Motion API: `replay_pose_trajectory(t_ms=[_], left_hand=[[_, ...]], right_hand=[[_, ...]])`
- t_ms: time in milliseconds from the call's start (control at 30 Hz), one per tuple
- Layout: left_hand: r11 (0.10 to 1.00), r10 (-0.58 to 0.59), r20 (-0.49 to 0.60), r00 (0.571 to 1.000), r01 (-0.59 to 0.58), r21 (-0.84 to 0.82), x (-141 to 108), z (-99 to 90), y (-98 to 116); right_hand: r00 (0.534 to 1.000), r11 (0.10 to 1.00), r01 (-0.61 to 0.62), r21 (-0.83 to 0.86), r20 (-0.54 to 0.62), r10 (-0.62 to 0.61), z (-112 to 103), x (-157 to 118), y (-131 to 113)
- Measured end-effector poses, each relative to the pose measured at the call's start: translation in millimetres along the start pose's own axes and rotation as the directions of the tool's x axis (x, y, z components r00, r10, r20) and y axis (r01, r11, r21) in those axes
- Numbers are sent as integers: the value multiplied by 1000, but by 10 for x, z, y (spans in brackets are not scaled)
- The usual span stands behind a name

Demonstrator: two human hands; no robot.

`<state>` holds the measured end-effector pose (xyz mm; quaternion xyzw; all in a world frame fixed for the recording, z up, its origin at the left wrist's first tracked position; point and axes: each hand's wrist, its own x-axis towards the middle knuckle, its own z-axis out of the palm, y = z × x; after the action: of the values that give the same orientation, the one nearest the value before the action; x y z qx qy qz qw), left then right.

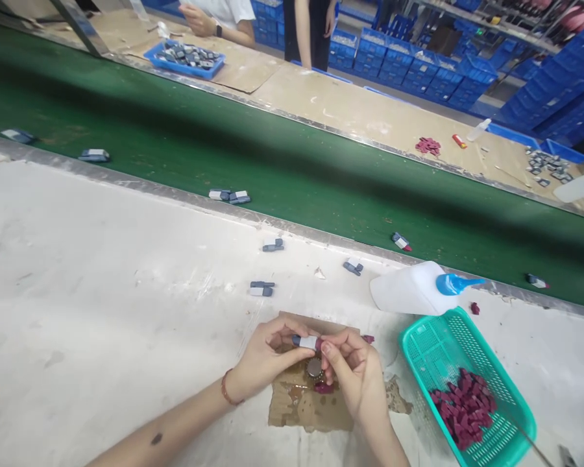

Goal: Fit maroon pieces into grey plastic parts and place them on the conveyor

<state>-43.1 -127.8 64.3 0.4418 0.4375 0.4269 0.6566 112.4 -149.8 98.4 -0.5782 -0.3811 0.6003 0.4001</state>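
Over a stained piece of cardboard (311, 408), my left hand (267, 353) pinches a small blue-grey and white part (305, 342) between thumb and fingers. At the right end of that part, my right hand (353, 363) holds a small dark red piece (319, 344) against it, mostly covered by the fingertips. A round metal cap (314, 368) lies on the cardboard below the hands, and another dark red piece (324, 388) sits beside it. To the right, a green basket (409, 353) contains several dark red pieces (464, 405).
A white bottle with a blue nozzle (409, 288) lies behind the basket. Several blue-grey parts rest on the white table (126, 292) and the green conveyor belt (296, 175). Across it are a blue tray (214, 71) and two people.
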Motion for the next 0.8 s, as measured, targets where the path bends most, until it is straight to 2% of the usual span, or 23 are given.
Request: replay_pose_trajectory(t_ms=[100, 167, 200, 233, 300, 400, 467, 567, 667, 800], left_hand=[[979, 30, 23, 999, -34, 199, 3, -1, 103], [947, 79, 51, 996, -91, 307, 26, -26, 186], [933, 105, 63, 993, -120, 339, 51, -48, 226], [924, 124, 68, 990, -140, 357, 90, -76, 265], [916, 144, 54, 988, -154, 369, 222, -146, 331], [907, 152, -1, 988, -138, 398, 566, -247, 390], [888, 172, -38, 984, -138, 439, 874, -279, 400], [828, 225, -32, 974, -174, 534, 1369, -254, 384], [734, 285, -50, 957, -185, 653, 1774, -213, 376], [605, 377, -23, 926, -227, 763, 2005, -322, 460]], right_hand=[[996, 987, 77, -142, -27, -81, -158, -95, -39], [974, 931, 139, -338, -124, -190, -406, -213, -91], [946, 876, 140, -461, -199, -255, -573, -283, -114], [904, 802, 115, -586, -273, -328, -763, -356, -128], [835, 628, -22, -778, -360, -417, -1168, -491, -115], [820, 372, -225, -900, -382, -426, -1683, -624, 21], [831, 286, -275, -918, -377, -409, -1883, -659, 157], [837, 233, -291, -928, -365, -407, -2000, -655, 336], [827, 227, -293, -929, -365, -428, -2032, -619, 427], [813, 277, -293, -915, -391, -432, -2063, -582, 414]])
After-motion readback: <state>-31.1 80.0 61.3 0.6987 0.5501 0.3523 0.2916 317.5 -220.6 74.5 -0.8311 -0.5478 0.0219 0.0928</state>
